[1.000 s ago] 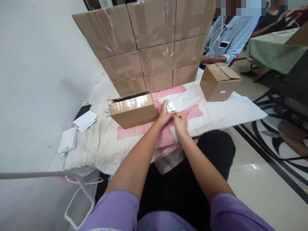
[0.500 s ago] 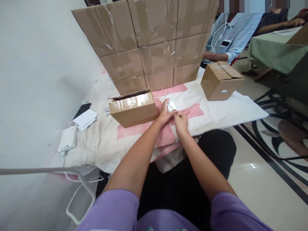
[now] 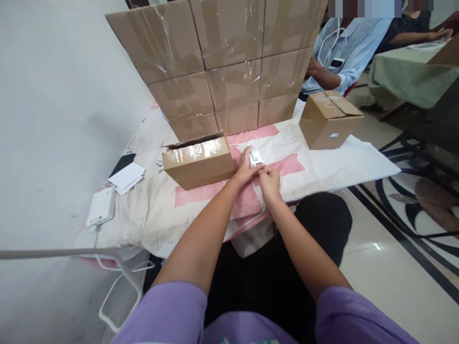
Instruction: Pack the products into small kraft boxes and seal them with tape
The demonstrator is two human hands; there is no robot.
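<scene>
Between my hands, on the pink-and-white cloth, is a small white object [image 3: 256, 155] with a rounded far end; its exact kind is unclear. My left hand [image 3: 245, 167] curls around its left and near sides, with the thumb reaching across toward the right. Close against that thumb, my right hand [image 3: 269, 182] has its fingers pinched together at the object's near end. Whatever sits in the pinch is too small to make out. Just left of my left hand stands a brown cardboard box [image 3: 201, 167], taped along its top, with a gap at the far edge.
A tall wall of taped cartons [image 3: 233, 81] rises behind. One closed carton [image 3: 330, 122] stands at right. White papers [image 3: 127, 177] and a white power bank [image 3: 101, 206] lie at left. Beyond the cartons sits a person in a light blue shirt [image 3: 362, 43].
My hands and the white object stay nearly still. Behind the cartons, the person in blue has raised a forearm slightly.
</scene>
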